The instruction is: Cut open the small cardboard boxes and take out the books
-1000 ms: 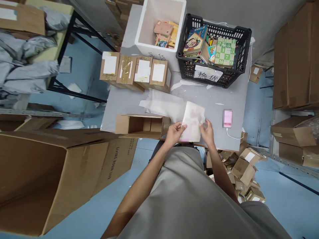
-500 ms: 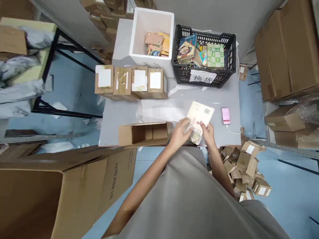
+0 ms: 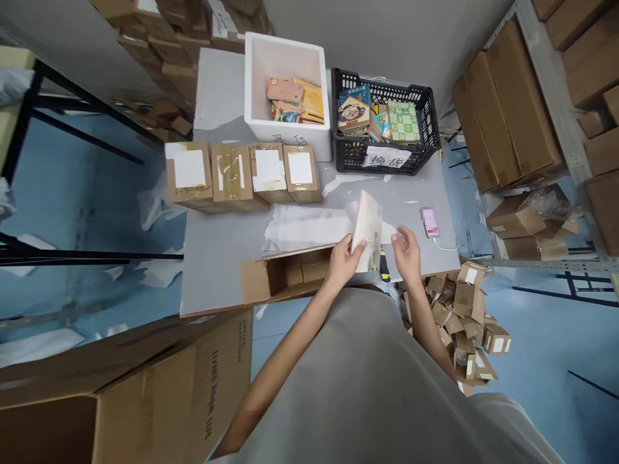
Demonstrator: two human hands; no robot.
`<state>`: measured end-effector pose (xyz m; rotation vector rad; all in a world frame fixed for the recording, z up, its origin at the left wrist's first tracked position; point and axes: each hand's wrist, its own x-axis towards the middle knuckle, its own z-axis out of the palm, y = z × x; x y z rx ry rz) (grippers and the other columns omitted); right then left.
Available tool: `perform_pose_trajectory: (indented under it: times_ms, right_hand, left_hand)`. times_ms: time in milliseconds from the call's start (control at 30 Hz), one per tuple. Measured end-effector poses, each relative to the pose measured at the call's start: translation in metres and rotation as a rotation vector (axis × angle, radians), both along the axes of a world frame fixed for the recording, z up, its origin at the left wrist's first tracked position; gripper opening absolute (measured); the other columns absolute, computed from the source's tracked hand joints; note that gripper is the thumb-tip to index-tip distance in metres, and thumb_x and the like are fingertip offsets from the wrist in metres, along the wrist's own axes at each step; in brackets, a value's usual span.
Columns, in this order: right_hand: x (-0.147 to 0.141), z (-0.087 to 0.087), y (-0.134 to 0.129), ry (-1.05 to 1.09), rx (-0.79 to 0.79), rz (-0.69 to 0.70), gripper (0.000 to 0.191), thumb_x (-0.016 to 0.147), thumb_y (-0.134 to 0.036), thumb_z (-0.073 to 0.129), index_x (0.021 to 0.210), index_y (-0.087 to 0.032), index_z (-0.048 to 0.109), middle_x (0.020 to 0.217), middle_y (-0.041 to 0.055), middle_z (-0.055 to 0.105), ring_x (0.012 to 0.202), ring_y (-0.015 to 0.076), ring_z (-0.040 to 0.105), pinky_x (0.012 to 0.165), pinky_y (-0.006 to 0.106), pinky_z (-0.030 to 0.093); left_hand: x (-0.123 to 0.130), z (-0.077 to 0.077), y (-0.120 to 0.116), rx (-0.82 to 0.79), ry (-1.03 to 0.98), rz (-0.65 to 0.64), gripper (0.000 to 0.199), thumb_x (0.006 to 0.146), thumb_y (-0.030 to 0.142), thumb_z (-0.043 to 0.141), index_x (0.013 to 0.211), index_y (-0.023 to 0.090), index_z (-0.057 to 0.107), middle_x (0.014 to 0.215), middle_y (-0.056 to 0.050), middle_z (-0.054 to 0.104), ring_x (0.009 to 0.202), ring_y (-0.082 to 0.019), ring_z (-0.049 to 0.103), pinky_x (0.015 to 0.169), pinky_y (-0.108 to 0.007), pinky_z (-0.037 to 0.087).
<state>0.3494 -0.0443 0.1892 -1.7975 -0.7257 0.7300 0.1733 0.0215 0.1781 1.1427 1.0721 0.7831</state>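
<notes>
My left hand (image 3: 344, 261) grips a pale book (image 3: 368, 225) by its left edge, thumb on top, and the book is tilted above the table's front edge. My right hand (image 3: 406, 254) is apart from the book, to its right, with thumb and fingers spread and nothing between them. An open cardboard box (image 3: 256, 281) lies at the table edge just left of my left hand. Beneath the book's lower right corner a black and yellow item (image 3: 384, 265) shows in part; its kind is hidden. White paper (image 3: 309, 229) lies flat behind the box.
Several closed cartons (image 3: 232, 177) stand in a row on the table (image 3: 207, 258). Behind them are a white foam box (image 3: 285, 77) and a black crate (image 3: 387, 122), both holding books. A phone (image 3: 429, 222) lies at right. Small cartons (image 3: 467, 322) are heaped on the floor.
My right hand has let go of the book and moved a little right. The book, now in my left hand alone, has turned more upright and edge-on. The whole view has shifted.
</notes>
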Motion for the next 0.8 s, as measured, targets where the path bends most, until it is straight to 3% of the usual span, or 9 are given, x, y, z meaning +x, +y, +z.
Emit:
perform_pose_trajectory:
  times_ms: [133, 233, 300, 400, 533, 667, 733, 800]
  right_hand:
    - [-0.049, 0.007, 0.007, 0.145, 0.037, 0.149, 0.071, 0.089, -0.072, 0.085, 0.138, -0.023, 0.071, 0.147, 0.0192, 0.077, 0.132, 0.0342, 0.076, 0.109, 0.050, 0.067]
    - [-0.074, 0.011, 0.012, 0.138, 0.070, 0.116, 0.062, 0.090, -0.070, 0.083, 0.128, -0.022, 0.073, 0.130, 0.0151, 0.082, 0.118, 0.0319, 0.080, 0.099, 0.044, 0.068]
    - [-0.079, 0.014, 0.014, 0.100, 0.062, 0.063, 0.050, 0.096, -0.070, 0.075, 0.112, -0.022, 0.074, 0.108, 0.0102, 0.083, 0.105, 0.0304, 0.080, 0.092, 0.042, 0.067]
    - [-0.075, 0.018, 0.013, 0.078, 0.059, 0.021, 0.047, 0.099, -0.067, 0.067, 0.102, -0.021, 0.074, 0.095, 0.0065, 0.082, 0.096, 0.0285, 0.076, 0.087, 0.039, 0.063]
    - [-0.068, 0.026, 0.005, 0.131, 0.062, 0.003, 0.049, 0.095, -0.067, 0.071, 0.106, -0.020, 0.076, 0.098, 0.0070, 0.083, 0.093, 0.0274, 0.075, 0.082, 0.037, 0.060]
    - [-0.066, 0.037, -0.007, 0.254, 0.056, -0.030, 0.049, 0.092, -0.068, 0.078, 0.107, -0.021, 0.077, 0.103, 0.0077, 0.086, 0.096, 0.0293, 0.078, 0.083, 0.038, 0.063]
    - [-0.065, 0.040, -0.012, 0.359, 0.066, -0.039, 0.051, 0.089, -0.068, 0.082, 0.111, -0.023, 0.077, 0.110, 0.0084, 0.087, 0.105, 0.0318, 0.080, 0.087, 0.040, 0.065]
    - [-0.062, 0.040, -0.016, 0.444, 0.065, -0.059, 0.054, 0.084, -0.069, 0.086, 0.113, -0.024, 0.078, 0.112, 0.0089, 0.087, 0.112, 0.0343, 0.081, 0.091, 0.042, 0.068]
  left_hand:
    - [-0.017, 0.008, -0.006, 0.196, 0.225, -0.074, 0.035, 0.102, 0.049, 0.066, 0.112, 0.020, 0.083, 0.084, -0.004, 0.080, 0.075, -0.022, 0.071, 0.074, -0.031, 0.054]
    - [-0.030, 0.014, -0.011, 0.319, 0.238, -0.181, 0.039, 0.099, 0.036, 0.072, 0.134, 0.025, 0.084, 0.124, -0.009, 0.086, 0.113, -0.031, 0.082, 0.101, -0.040, 0.063]
    - [-0.040, 0.015, -0.012, 0.396, 0.191, -0.274, 0.043, 0.097, 0.035, 0.075, 0.139, 0.028, 0.083, 0.154, -0.009, 0.076, 0.140, -0.033, 0.074, 0.120, -0.044, 0.059]
    - [-0.054, 0.008, -0.009, 0.444, 0.173, -0.350, 0.047, 0.101, 0.042, 0.075, 0.145, 0.026, 0.079, 0.170, -0.012, 0.063, 0.156, -0.033, 0.063, 0.133, -0.049, 0.051]
    - [-0.071, -0.014, 0.000, 0.372, 0.325, -0.245, 0.070, 0.102, 0.047, 0.076, 0.164, 0.018, 0.062, 0.180, -0.021, 0.048, 0.171, -0.039, 0.043, 0.139, -0.057, 0.042]
    - [-0.082, -0.023, 0.014, 0.276, 0.400, -0.092, 0.074, 0.102, 0.053, 0.074, 0.163, 0.015, 0.060, 0.188, -0.024, 0.033, 0.174, -0.043, 0.035, 0.140, -0.060, 0.038]
    - [-0.082, -0.018, 0.020, 0.251, 0.318, -0.048, 0.075, 0.101, 0.059, 0.073, 0.161, 0.017, 0.061, 0.184, -0.023, 0.040, 0.169, -0.042, 0.045, 0.136, -0.058, 0.044]
    - [-0.079, -0.008, 0.024, 0.148, 0.175, -0.055, 0.074, 0.098, 0.068, 0.074, 0.152, 0.017, 0.068, 0.167, -0.022, 0.063, 0.153, -0.040, 0.063, 0.124, -0.053, 0.056]
